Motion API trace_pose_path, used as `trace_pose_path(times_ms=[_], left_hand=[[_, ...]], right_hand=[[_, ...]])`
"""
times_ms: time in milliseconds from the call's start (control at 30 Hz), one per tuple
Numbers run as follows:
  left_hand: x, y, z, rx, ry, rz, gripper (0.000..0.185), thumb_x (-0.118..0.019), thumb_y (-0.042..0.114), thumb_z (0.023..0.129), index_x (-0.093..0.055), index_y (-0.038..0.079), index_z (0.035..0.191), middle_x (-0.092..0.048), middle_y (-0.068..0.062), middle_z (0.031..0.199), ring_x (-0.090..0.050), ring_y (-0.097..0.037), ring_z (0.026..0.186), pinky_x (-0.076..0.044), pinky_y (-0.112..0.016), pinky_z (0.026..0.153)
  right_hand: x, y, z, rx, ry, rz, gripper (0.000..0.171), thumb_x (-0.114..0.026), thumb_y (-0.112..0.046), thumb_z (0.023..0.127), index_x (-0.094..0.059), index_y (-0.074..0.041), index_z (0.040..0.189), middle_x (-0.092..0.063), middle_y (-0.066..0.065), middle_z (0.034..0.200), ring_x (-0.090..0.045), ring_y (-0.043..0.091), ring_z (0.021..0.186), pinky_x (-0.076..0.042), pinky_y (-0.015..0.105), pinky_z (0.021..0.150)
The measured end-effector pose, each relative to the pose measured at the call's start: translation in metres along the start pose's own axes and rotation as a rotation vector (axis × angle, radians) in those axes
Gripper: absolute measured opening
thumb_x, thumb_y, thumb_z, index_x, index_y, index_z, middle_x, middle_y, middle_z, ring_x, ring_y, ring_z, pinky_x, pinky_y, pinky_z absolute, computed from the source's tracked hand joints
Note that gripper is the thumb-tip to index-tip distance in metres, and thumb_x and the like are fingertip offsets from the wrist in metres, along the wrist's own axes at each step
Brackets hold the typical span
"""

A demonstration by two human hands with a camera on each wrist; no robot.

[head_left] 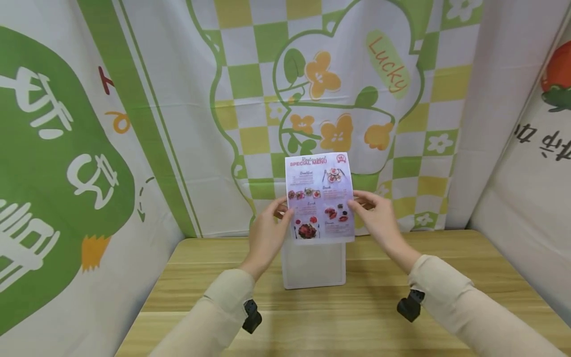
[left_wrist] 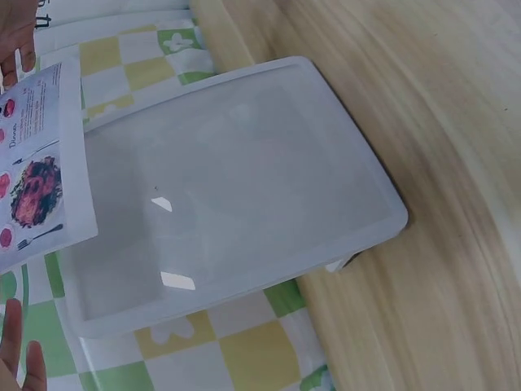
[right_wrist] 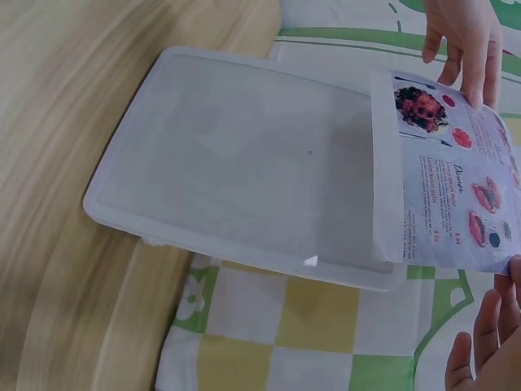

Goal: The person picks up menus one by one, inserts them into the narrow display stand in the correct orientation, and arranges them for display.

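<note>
A printed menu sheet (head_left: 318,198), headed "Special Menu", is held up between both hands. My left hand (head_left: 267,233) pinches its left edge, thumb in front. On the opposite edge, my right hand (head_left: 376,218) pinches the paper the same way. Behind and below the sheet stands a white-framed display stand (head_left: 314,265) with a blank, glossy front panel, upright on the table. The sheet covers the stand's upper part in the head view. In the left wrist view the sheet's lower edge stands off from the panel (left_wrist: 220,187); the right wrist view shows this too.
The wooden table (head_left: 209,282) runs back to a green and yellow checked cloth backdrop (head_left: 250,84). Printed cloth walls (head_left: 169,124) close in the left and right sides. A black wrist camera (head_left: 252,316) sits on each sleeve.
</note>
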State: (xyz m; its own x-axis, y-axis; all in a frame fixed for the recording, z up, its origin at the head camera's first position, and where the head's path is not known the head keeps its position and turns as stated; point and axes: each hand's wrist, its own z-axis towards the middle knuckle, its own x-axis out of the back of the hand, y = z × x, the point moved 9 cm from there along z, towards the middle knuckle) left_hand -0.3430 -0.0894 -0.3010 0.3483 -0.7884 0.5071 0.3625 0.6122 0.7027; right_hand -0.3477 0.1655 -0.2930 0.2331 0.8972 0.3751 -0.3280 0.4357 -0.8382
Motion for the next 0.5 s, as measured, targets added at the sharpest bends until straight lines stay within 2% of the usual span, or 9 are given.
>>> trace_pose_path(times_ms=[233, 500], left_hand=[[0.009, 0.005, 0.013, 0.002, 0.069, -0.015, 0.031, -0.069, 0.030, 0.094, -0.066, 0.017, 0.122, -0.072, 0.003, 0.098, -0.064, -0.016, 0.085, -0.046, -0.035, 0.067], [0.019, 0.007, 0.029, -0.006, 0.090, -0.034, 0.032, -0.068, 0.029, 0.095, -0.066, 0.016, 0.123, -0.072, 0.002, 0.100, -0.063, -0.016, 0.085, -0.046, -0.034, 0.066]], right_hand=[[0.002, -0.008, 0.011, -0.022, 0.021, 0.040, 0.034, -0.070, -0.020, 0.095, -0.068, 0.000, 0.122, -0.071, 0.017, 0.108, -0.060, 0.015, 0.087, -0.047, 0.020, 0.068], [0.000, -0.020, 0.025, -0.015, 0.032, 0.075, 0.033, -0.071, -0.023, 0.094, -0.069, -0.003, 0.121, -0.071, 0.015, 0.109, -0.061, 0.017, 0.089, -0.047, 0.022, 0.072]])
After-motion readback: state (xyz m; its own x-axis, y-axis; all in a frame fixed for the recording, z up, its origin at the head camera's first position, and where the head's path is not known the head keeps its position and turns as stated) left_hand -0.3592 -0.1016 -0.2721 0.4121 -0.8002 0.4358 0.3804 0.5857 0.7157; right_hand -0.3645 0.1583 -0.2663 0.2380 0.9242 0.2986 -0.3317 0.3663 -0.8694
